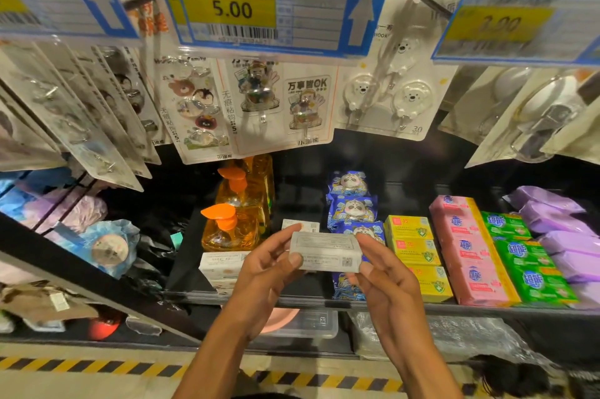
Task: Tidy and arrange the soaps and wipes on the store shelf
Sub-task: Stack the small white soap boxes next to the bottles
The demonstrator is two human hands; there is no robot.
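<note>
Soap box [326, 251] over dark, product-lined store shelf [302, 200]

Left hand [259, 272], right hand [383, 281] grip white soap box [326, 251] above shelf [357, 303].

Both arms show bare along their whole visible length, from the bottom edge up. The left hand [269, 265] and right hand [383, 278] are uncovered, with slim fingers [275, 241] and short, trimmed nails, plainest on the two thumbs. The left forearm [220, 350] and right forearm [412, 350] are lean and smooth. Between them, at the very bottom edge, lies a thin dark sliver [259, 396], too little to tell whether it is clothing
</note>
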